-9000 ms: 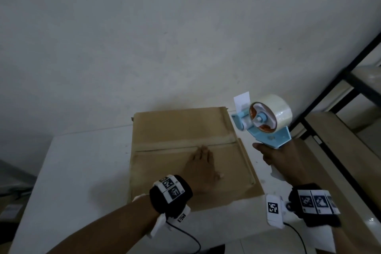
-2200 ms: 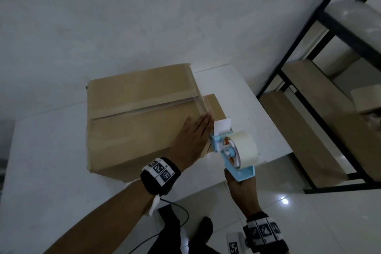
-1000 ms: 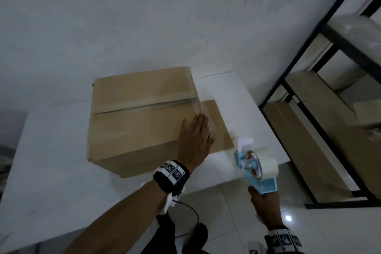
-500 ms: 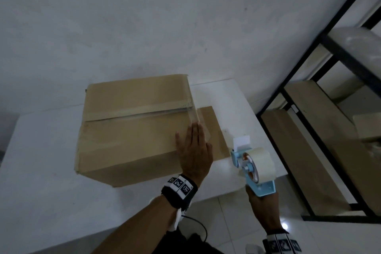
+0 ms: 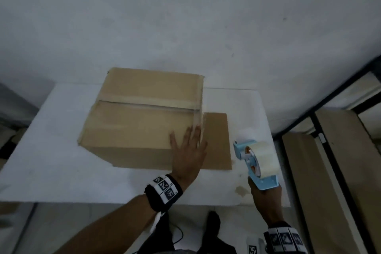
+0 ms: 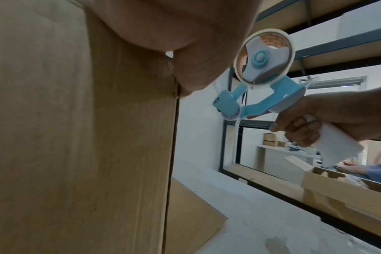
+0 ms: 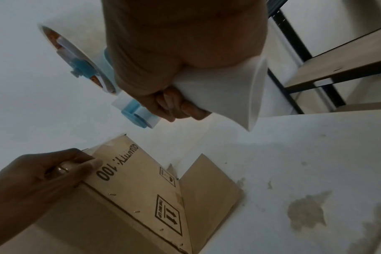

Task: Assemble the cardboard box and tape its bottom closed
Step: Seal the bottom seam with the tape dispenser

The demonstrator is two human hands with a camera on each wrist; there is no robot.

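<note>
The brown cardboard box (image 5: 140, 121) stands on the white table (image 5: 51, 161), with a strip of tape (image 5: 148, 102) along its top seam and down the right edge. My left hand (image 5: 188, 154) lies flat on the box's top at the right edge, fingers straight over the tape end. In the right wrist view the left hand (image 7: 43, 177) presses the upper corner of the box (image 7: 141, 197). My right hand (image 5: 266, 198) grips the white handle of the blue tape dispenser (image 5: 257, 161), held off to the right of the box and not touching it.
One loose flap (image 5: 217, 140) lies flat on the table right of the box. A black metal rack with wooden shelves (image 5: 329, 130) stands to the right. A brownish stain (image 5: 241, 190) marks the table's front right corner. A white wall is behind.
The dispenser has left the box's right side, dropped toward the floor, then risen beside the table's right end. My left hand has stayed flat on the box.
</note>
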